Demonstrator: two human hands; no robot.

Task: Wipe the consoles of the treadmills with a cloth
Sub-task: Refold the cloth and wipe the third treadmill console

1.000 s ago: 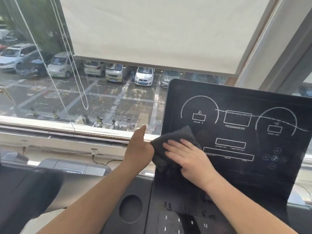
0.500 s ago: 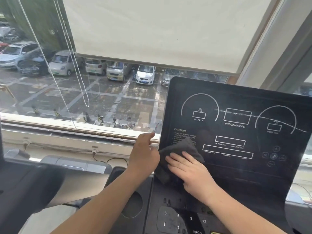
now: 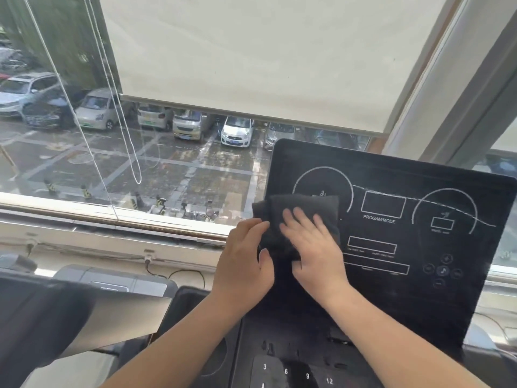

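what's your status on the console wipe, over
Right hand flat on the dark cloth, pressing it to the console panel. Left hand pinches the cloth's left edge. Cloth over the left dial. Nothing in the way.

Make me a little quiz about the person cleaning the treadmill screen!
1. True or false: the right hand lies flat on the dark cloth.
2. Which part of the console does the cloth cover? A) the left dial B) the right dial C) the number keys
3. Fill in: the left hand is at the console's ____ edge.

Key: 1. True. 2. A. 3. left.
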